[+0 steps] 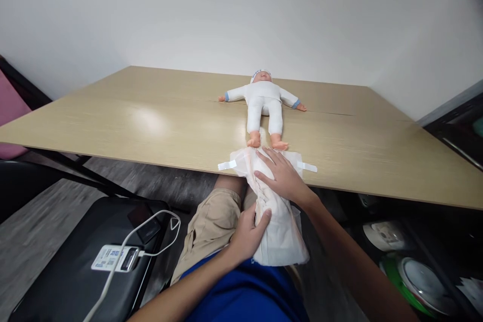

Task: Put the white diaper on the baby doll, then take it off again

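Observation:
A baby doll [264,106] in a white suit and cap lies on its back on the wooden table [151,126], feet toward me. A white diaper [281,234] with side tabs drapes over the table's near edge and hangs down to my lap. My right hand [281,176] lies flat on the diaper at the table edge, fingers spread, just below the doll's feet. My left hand [249,234] pinches the hanging part of the diaper, thumb on top.
A black case [75,271] stands at the lower left with a white device [113,257] and a white cable on it. Bowls and plates [415,276] sit on a low shelf at the lower right. A pink cushion [11,110] is at the far left.

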A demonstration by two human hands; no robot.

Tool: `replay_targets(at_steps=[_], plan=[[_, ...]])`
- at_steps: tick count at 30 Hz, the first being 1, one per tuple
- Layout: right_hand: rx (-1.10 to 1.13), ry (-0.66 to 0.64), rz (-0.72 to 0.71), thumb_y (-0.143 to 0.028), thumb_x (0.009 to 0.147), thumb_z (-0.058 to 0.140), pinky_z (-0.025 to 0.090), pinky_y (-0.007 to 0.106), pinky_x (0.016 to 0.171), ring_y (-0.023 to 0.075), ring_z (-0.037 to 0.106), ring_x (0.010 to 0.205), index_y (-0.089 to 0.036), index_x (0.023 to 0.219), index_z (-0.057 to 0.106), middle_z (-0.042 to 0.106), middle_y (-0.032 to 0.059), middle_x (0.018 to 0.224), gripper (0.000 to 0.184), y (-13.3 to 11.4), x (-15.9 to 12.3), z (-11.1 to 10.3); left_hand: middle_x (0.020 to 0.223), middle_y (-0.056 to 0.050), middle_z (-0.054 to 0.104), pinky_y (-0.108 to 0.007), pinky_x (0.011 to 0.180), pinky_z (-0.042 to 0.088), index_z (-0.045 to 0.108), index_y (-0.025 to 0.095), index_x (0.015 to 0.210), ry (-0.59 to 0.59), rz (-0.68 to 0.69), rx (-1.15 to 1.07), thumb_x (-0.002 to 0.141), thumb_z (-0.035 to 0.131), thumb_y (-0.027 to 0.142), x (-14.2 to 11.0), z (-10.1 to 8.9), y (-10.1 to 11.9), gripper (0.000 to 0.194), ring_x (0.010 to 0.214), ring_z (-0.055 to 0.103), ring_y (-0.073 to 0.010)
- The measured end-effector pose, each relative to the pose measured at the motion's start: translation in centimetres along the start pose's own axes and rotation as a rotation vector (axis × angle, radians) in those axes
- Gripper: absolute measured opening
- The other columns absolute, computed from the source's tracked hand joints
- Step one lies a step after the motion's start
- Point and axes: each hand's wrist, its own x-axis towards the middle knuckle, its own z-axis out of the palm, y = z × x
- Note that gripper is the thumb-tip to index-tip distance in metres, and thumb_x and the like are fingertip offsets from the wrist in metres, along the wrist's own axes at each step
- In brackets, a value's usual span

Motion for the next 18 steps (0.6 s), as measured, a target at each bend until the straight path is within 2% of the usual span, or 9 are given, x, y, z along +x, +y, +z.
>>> replay_targets(at_steps=[11, 18], plan=[[-0.002, 0.07, 0.012, -0.06, 0.108, 0.052, 0.036, 0.06, 0.129, 0.0345, 0.041, 0.16, -0.026, 0.167, 0.046, 0.046, 0.0132, 0.172, 0.068, -0.55, -0.11, 0.11, 0.134, -0.01, 0.078, -0.045, 0.112, 0.055, 0.071, 0.019, 0.139, 0.001, -0.083, -0.021, 0.107, 0.056, 0.058, -0.61, 0.02, -1.03, 0.053, 0.123, 0.072, -0.0331], [-0.014, 0.065, 0.023, -0.06, 0.109, 0.051, 0.034, 0.058, 0.131, 0.0339, 0.039, 0.161, -0.025, 0.167, 0.046, 0.045, 0.0133, 0.173, 0.068, -0.86, -0.1, -0.05, 0.13, -0.009, 0.079, -0.041, 0.105, 0.056, 0.071, 0.019, 0.133, -0.019, -0.044, 0.07, 0.109, 0.053, 0.055, -0.66, -0.38, -0.33, 0.046, 0.118, 0.072, -0.0317]])
